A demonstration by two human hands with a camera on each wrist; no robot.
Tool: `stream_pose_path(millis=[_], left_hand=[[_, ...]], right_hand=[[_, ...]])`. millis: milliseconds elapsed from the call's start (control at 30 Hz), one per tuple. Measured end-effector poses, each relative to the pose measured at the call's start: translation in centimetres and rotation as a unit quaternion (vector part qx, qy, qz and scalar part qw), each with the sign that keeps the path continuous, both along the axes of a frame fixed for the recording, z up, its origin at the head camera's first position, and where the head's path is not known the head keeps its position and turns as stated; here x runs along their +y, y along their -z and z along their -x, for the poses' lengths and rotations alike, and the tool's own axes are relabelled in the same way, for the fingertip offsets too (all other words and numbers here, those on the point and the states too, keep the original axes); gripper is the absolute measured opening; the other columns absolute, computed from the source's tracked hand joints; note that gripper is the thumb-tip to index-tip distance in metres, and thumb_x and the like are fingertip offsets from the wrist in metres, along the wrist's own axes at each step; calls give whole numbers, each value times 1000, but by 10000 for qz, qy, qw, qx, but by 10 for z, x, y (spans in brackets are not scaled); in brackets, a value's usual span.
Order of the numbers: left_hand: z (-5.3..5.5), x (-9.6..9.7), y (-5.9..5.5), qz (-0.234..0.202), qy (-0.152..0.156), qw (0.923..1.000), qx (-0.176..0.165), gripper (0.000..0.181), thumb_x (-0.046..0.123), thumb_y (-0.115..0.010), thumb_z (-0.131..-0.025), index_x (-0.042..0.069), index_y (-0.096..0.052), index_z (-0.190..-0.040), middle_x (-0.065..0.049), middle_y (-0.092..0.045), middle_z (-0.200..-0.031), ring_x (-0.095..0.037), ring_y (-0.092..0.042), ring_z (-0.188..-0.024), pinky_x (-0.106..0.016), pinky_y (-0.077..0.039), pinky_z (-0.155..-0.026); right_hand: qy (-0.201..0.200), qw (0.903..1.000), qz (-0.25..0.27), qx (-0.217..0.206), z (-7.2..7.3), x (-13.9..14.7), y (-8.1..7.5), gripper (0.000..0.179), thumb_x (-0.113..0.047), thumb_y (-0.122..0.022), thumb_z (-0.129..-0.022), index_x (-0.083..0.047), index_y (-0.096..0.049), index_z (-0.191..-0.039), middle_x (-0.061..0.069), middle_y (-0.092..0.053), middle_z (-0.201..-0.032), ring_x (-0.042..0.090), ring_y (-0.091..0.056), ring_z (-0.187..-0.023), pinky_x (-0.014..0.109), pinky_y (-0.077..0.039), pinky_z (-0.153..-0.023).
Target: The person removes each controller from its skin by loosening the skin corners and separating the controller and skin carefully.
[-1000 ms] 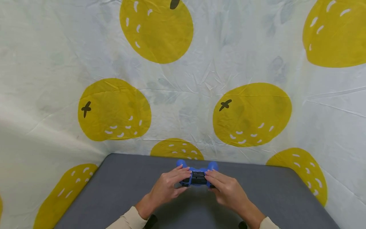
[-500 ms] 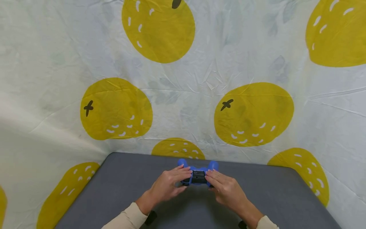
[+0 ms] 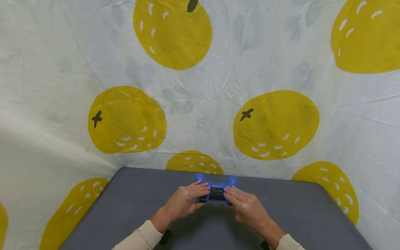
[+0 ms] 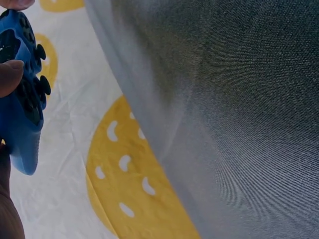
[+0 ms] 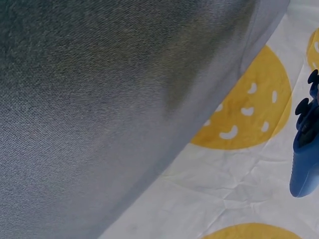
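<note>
A blue game controller (image 3: 217, 193) with a black middle section is held between both hands in the head view, its two handles pointing away toward the back. My left hand (image 3: 184, 201) grips its left end, fingers over the top and thumb beneath. At the other end my right hand (image 3: 247, 205) does the same. In the left wrist view the controller (image 4: 25, 114) shows two dark thumbsticks, and a thumb (image 4: 10, 77) lies against its face. Only a handle and the thumbsticks of the controller (image 5: 306, 164) appear at the right edge of the right wrist view.
Under the hands spreads a grey cloth-covered table (image 3: 134, 194). Behind and beside it hangs a white cloth (image 3: 200, 121) printed with large yellow fruit. Dark straps (image 3: 166, 237) sit at the wrists, near cream sleeves (image 3: 140, 238).
Both hands keep their grip on the controller, which stays in nearly the same place. The head view shifts only slightly.
</note>
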State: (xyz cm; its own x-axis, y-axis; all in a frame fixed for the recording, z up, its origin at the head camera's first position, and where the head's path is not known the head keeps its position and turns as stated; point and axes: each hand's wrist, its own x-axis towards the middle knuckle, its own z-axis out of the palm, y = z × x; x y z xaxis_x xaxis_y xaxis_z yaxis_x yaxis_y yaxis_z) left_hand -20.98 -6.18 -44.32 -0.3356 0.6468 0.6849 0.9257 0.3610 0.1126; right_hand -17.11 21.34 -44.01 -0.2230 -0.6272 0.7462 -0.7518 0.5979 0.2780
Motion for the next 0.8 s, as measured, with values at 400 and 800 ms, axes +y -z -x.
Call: stream_pose_path(millis=[400, 800], left_hand=[[5, 3, 11, 15, -109, 9999, 121, 48, 7, -96, -70, 4, -80, -115, -11, -78, -122, -23, -74, -117, -39, -55, -106], [10, 4, 19, 117, -309, 9989, 329, 47, 9, -96, -70, 6, -80, -114, -9, -78, -121, -20, -75, -115, -36, -55, -105]], right_hand=[[95, 9998, -173, 56, 6, 1, 8, 60, -4, -100, -49, 0, -79, -105, 16, -81, -105, 29, -80, -94, 39, -64, -77], [256, 9991, -347, 13, 12, 2, 17, 58, -7, -101, -51, 1, -79, -105, 14, -81, -105, 27, -79, -96, 38, -64, -80]])
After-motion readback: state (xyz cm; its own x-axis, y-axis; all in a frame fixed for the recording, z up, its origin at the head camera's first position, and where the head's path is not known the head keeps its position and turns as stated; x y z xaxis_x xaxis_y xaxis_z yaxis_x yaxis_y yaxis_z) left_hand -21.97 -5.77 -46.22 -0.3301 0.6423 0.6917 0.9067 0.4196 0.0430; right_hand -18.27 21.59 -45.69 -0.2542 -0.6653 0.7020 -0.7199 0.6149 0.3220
